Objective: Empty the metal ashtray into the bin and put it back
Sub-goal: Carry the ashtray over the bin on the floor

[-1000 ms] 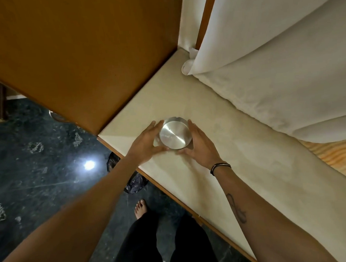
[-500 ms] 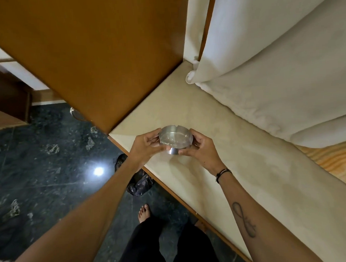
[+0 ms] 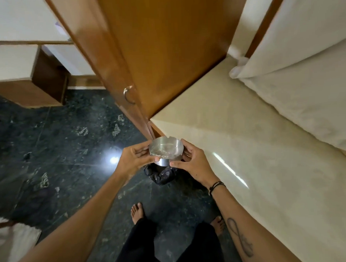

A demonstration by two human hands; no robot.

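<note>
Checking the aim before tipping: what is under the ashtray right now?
Below the ashtray, held by the left hand and right hand, a black bin bag sits on the dark floor. The bag's opening is hidden.

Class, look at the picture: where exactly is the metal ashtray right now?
In the head view, the metal ashtray sits mid-frame, held between the left hand and right hand, above the black-lined bin, just off the cream counter.

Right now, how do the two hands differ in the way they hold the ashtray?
The left hand grips the ashtray from its left side, thumb on the rim; the right hand takes its right side, with fingers reaching lower toward the base. The right wrist wears a dark band; the left wrist is bare. Both hold the ashtray upright above the dark bin bag on the floor.
</note>
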